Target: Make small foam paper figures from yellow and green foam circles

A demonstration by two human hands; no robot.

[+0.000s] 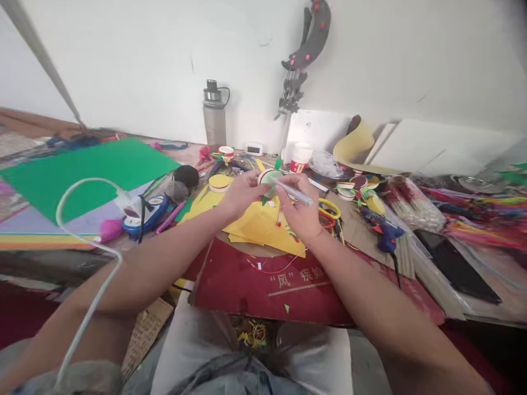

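Observation:
My left hand (242,193) grips a small round craft piece (269,180) by its edge. The piece has a pale green face, a white and red rim, and green and yellow paper tabs sticking out. Between the fingers of my right hand (300,215) is a pale pen (297,193), its tip at the green face; whether it touches cannot be made out. Yellow paper sheets (253,226) lie beneath both hands. Left of them sits a round yellow-topped piece (220,183). Scissors with yellow handles (329,207) lie just right of my right hand.
A grey bottle (214,118) and paper cups (301,156) stand along the wall. Green sheet (94,173) covers the left side, near a white cable (94,296) that arcs over my left arm. A blue glue gun (387,236) and a black phone (457,263) lie right.

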